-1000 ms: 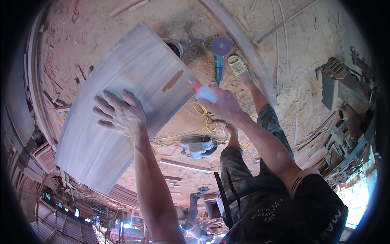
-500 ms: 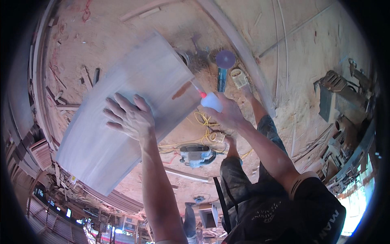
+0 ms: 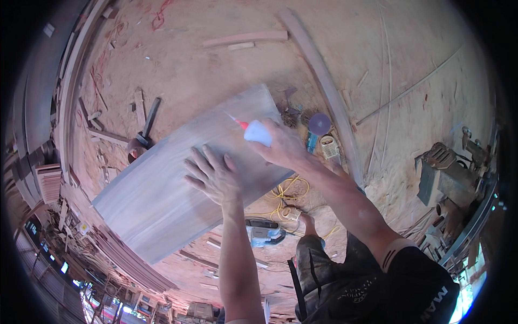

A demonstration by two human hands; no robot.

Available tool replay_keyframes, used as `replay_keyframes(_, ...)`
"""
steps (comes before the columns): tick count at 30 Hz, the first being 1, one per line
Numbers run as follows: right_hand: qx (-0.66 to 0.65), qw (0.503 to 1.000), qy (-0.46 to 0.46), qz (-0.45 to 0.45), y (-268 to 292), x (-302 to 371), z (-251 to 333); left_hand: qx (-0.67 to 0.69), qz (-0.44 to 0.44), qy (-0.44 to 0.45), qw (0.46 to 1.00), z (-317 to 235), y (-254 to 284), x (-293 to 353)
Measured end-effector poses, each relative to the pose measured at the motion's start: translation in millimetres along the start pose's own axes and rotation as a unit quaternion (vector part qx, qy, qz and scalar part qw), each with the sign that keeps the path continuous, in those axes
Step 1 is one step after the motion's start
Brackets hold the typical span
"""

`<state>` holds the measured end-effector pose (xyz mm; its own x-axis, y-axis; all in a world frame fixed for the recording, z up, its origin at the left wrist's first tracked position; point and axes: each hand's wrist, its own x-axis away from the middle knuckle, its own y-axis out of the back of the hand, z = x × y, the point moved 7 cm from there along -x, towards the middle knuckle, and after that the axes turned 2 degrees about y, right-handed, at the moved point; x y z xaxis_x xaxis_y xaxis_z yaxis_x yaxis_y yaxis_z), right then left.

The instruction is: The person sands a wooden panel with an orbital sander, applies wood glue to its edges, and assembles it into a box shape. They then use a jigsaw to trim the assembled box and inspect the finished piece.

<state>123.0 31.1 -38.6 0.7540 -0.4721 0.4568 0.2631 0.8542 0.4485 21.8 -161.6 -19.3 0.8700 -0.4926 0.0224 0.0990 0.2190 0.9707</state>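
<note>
Head view: left hand (image 3: 218, 177) spreads fingers on grained panel (image 3: 156, 197), right hand (image 3: 284, 144) clasps bottle (image 3: 257, 133).

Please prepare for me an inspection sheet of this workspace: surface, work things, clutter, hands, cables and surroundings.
Surface: wooden panel, raised above the dusty ground.
Work things: white squeeze bottle with red nozzle, held over the panel.
Clutter: angle grinder, blue-grey power tool, wood strips.
Hands: left hand spread on the panel; right hand gripping the bottle.
Cables: yellow cord, looped on the ground.
Surroundings: boxy machine at right.
</note>
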Motion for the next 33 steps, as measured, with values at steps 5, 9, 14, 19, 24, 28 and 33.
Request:
replay_keyframes(5,0.019,1.0,0.007,-0.003,-7,-11,15,0.021,-0.004,0.004,1.0,-1,4,-2)
replay_keyframes(9,0.026,0.999,-0.032,0.014,-10,-14,6,0.029,0.017,0.01,0.999,-1,2,-3)
replay_keyframes(14,0.008,0.999,-0.03,-0.017,-1,-14,-3,0.029,0.014,0.005,0.999,0,1,-3)
replay_keyframes(19,-0.015,0.998,-0.06,-0.012,3,-12,-13,0.019,0.023,0.002,1.0,1,-3,-3)
replay_keyframes(24,-0.021,0.999,-0.04,-0.01,3,-11,-11,0.019,0.019,-0.001,1.0,1,-4,-2)
replay_keyframes(28,-0.035,0.995,-0.088,-0.019,5,-11,-19,0.014,0.018,-0.003,1.0,1,-3,-2)
replay_keyframes(33,-0.043,0.998,-0.044,-0.009,-1,-10,-12,0.021,0.019,0.0,1.0,0,-2,-2)
